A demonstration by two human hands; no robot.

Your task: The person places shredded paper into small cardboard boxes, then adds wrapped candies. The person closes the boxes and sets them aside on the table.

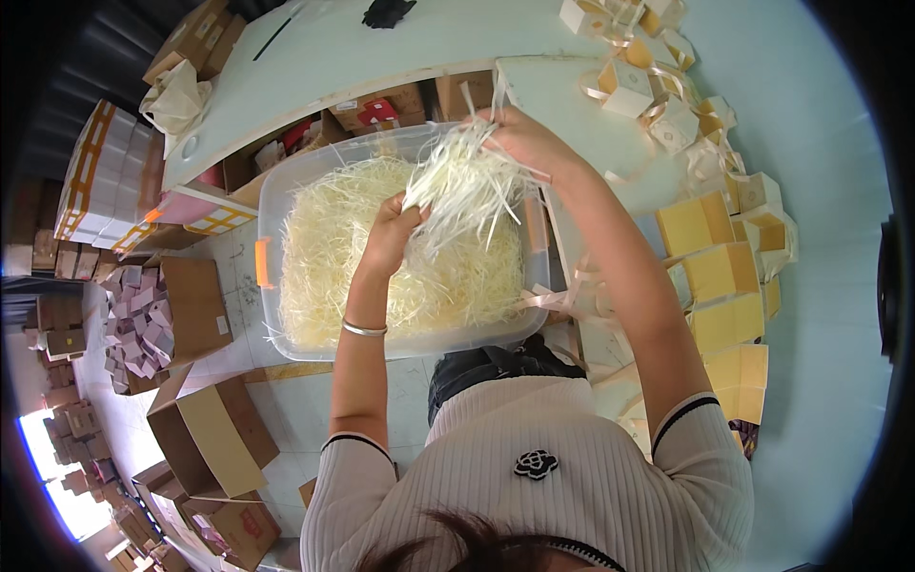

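A bundle of pale cream shredded paper (468, 179) is stretched between my two hands above a clear plastic storage bin (307, 350). My left hand (389, 232) grips its lower left end, fingers curled in. At its upper right end, my right hand (518, 139) holds the strands, the fingertips partly hidden among them. More shredded paper (336, 264) fills much of the bin below. An orange latch (262, 263) sits on the bin's left side. A pale ribbon (547, 297) trails across the bin's lower right corner.
On the right-hand table (536, 86) stand small white gift boxes (629, 86) with ribbons and several open yellow-lined boxes (725, 307). Cartons fill the shelf under the far table (343, 50). At left, a carton (193, 307) holds small pinkish boxes (139, 314); an open carton (221, 436) is nearby.
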